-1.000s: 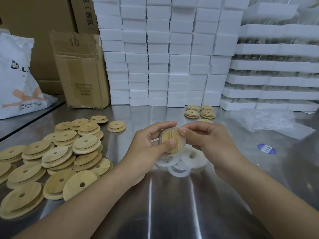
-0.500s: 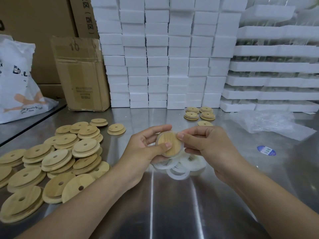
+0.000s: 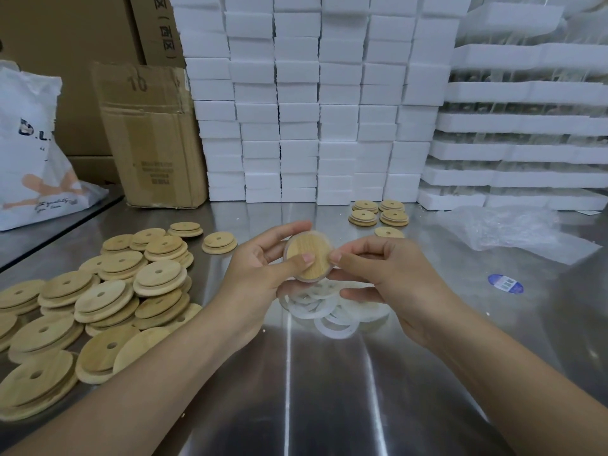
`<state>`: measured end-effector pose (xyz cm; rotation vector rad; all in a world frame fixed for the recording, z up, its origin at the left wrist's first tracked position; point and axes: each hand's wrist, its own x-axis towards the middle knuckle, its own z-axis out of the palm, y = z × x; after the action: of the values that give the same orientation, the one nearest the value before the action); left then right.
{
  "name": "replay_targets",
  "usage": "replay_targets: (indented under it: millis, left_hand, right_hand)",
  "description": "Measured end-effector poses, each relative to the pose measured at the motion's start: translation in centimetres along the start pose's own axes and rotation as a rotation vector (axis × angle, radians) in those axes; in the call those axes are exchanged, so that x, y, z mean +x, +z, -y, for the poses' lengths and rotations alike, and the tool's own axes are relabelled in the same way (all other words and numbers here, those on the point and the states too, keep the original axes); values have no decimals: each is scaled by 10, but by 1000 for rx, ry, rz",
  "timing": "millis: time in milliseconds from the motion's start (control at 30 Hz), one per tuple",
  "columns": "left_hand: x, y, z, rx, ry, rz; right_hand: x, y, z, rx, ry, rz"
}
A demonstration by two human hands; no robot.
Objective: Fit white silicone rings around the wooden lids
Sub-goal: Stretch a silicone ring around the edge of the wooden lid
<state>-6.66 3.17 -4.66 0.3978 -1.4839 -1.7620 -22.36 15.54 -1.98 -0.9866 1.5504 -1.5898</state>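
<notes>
Steel table (image 3: 329,390) backed by stacked white foam blocks (image 3: 296,110), cardboard boxes (image 3: 151,136) and a printed bag (image 3: 33,153)

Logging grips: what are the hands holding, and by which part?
A wooden lid: left hand grips its left edge, right hand pinches its right edge.

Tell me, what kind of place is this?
Probably a small packing or assembly workshop: heaps of identical wooden lids on a steel table, white foam boxes stacked high behind, and a worn cardboard carton.
</notes>
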Motion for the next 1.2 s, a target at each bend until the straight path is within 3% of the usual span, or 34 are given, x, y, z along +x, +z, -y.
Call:
replay_targets:
  millis: [533, 933, 1200]
  left_hand:
    - [-3, 6, -1, -39, -3, -32]
    - [-1, 2, 1, -190, -29, -43]
    - [-3, 4, 2, 107, 41, -21]
  right_hand:
    - [-2, -5, 4, -27, 52, 129]
    - [-2, 7, -8, -83, 16, 91]
    - [-3, 5, 0, -144, -155, -47]
